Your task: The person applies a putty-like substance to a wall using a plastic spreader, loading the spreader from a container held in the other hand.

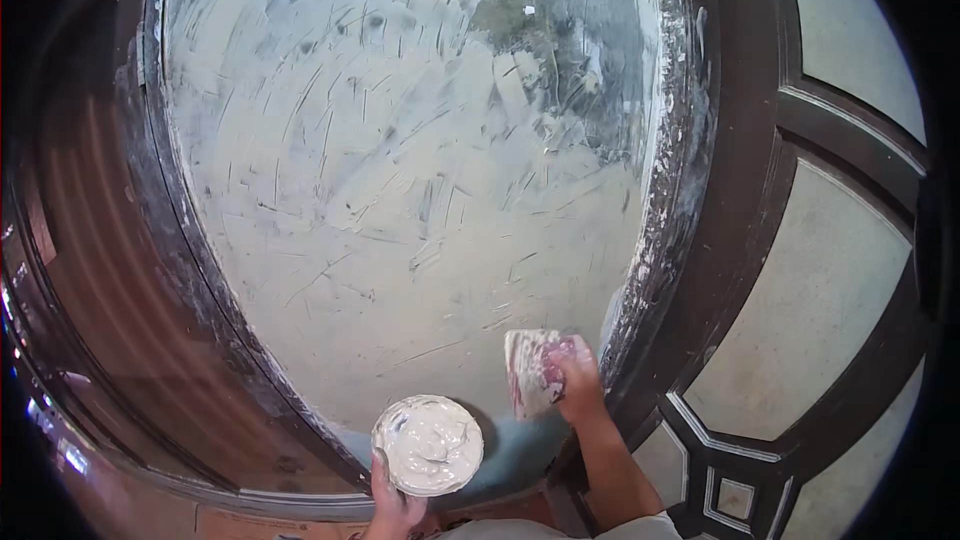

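Note:
My left hand (392,506) grips the near left side of a round tub (378,450) at the lower middle, thumb up against its rim. Thick, glossy white putty (436,442) fills it almost to the brim. To the right, my right hand (578,388) is closed on a broad, flat putty spreader (528,372), reddish and smeared with white. Motion blurs it a little, and whether its edge touches the surface I cannot tell. Both hands are in front of a tall panel (420,270) coated with off-white putty, streaked and ridged, with bare grey-green patches at its upper right.
A dark frame strip (655,240), spattered white, borders the panel on the right. Beyond it stands dark panelling with pale insets (800,300). On the left is a brown glossy panel (110,270) in a dark frame. Reddish-brown flooring (150,515) shows at the lower left.

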Demonstrator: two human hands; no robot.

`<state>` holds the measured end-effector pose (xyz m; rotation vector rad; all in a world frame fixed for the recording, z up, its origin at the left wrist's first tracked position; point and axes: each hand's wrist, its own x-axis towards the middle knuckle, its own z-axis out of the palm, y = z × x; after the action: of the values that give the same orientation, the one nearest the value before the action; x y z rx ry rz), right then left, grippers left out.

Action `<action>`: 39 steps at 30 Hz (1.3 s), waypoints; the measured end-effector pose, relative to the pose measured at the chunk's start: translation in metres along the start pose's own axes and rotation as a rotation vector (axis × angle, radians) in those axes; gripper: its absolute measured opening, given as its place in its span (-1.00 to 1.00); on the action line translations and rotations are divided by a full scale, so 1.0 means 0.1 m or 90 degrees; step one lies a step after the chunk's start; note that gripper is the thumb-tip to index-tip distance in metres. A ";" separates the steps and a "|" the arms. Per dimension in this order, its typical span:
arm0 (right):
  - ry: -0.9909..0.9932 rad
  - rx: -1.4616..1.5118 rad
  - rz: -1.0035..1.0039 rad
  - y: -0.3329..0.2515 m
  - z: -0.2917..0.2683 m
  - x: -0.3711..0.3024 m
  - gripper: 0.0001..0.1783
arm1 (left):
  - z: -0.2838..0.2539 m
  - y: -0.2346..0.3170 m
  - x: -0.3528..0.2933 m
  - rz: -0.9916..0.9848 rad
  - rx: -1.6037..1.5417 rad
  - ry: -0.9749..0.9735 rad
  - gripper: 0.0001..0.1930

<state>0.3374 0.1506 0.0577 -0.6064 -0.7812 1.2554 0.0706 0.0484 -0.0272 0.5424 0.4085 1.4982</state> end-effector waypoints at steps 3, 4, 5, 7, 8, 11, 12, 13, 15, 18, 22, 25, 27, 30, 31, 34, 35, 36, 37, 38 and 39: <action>-0.054 -0.006 -0.054 -0.04 -0.14 0.10 -0.77 | -0.01 -0.03 0.00 -0.003 0.010 0.040 -0.24; -0.056 -0.007 -0.054 -0.05 -0.14 0.10 -0.77 | -0.02 -0.03 -0.01 -0.003 0.022 0.044 -0.23; -0.062 -0.032 -0.081 -0.06 -0.12 0.10 -0.76 | -0.03 -0.03 -0.01 0.000 0.019 0.044 -0.23; -0.075 -0.081 -0.136 -0.09 -0.08 0.10 -0.74 | -0.05 -0.02 -0.02 0.001 0.036 0.039 -0.22; -0.105 -0.094 -0.170 -0.13 -0.05 0.11 -0.73 | -0.07 -0.02 -0.03 -0.002 0.013 0.041 -0.25; -0.097 -0.220 -0.231 -0.41 0.05 0.25 -0.69 | -0.06 -0.02 -0.04 0.024 0.023 0.039 -0.28; -0.054 -0.274 -0.256 -0.54 0.31 0.25 -0.71 | -0.06 0.03 -0.09 0.023 -0.001 0.059 -0.31; -0.047 -0.348 -0.305 -0.73 0.42 0.30 -0.72 | -0.05 0.05 -0.10 0.029 -0.005 0.056 -0.31; -0.017 -0.497 -0.462 -1.05 0.64 0.47 -0.73 | -0.06 0.09 -0.13 0.038 -0.014 0.049 -0.31; 0.031 -0.598 -0.656 -1.55 1.08 0.72 -0.74 | -0.08 0.14 -0.17 0.058 0.007 0.042 -0.30; -0.048 -0.638 -0.762 -2.12 1.83 0.79 -0.73 | -0.04 0.24 -0.21 0.066 -0.005 0.042 -0.30; -0.151 -0.676 -0.712 -2.40 2.37 0.78 -0.71 | -0.07 0.32 -0.24 0.079 -0.024 0.041 -0.32; -0.211 -0.677 -0.786 -2.53 2.64 1.00 -0.69 | -0.05 0.37 -0.26 0.103 -0.005 0.055 -0.33; -0.295 -0.701 -0.880 -2.68 3.02 1.11 -0.66 | -0.21 0.42 -0.27 0.110 -0.015 0.056 -0.33; -0.328 -0.718 -0.896 -2.68 3.14 1.11 -0.65 | -0.26 0.44 -0.29 0.113 -0.015 0.054 -0.33; -0.282 -0.775 -0.873 -2.72 3.44 1.15 -0.61 | -0.30 0.50 -0.33 0.146 0.009 0.053 -0.33; -0.221 -0.822 -0.918 -2.72 3.52 1.18 -0.59 | -0.31 0.52 -0.33 0.147 0.009 0.054 -0.33; -0.184 -0.821 -0.930 -2.70 3.59 1.19 -0.54 | -0.32 0.53 -0.33 0.152 0.010 0.053 -0.33; -0.185 -0.822 -0.930 -2.71 3.64 1.21 -0.54 | -0.34 0.55 -0.33 0.156 0.011 0.053 -0.32; -0.158 -0.822 -0.924 -2.70 3.70 1.24 -0.54 | -0.36 0.57 -0.34 0.158 0.011 0.054 -0.32; -0.130 -0.823 -0.918 -2.70 3.75 1.27 -0.53 | -0.39 0.57 -0.36 0.158 0.001 0.058 -0.32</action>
<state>0.2150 0.2103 0.5170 -0.6429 -1.7292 -0.6592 -0.0004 0.0156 -0.0290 0.5426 0.4237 1.7665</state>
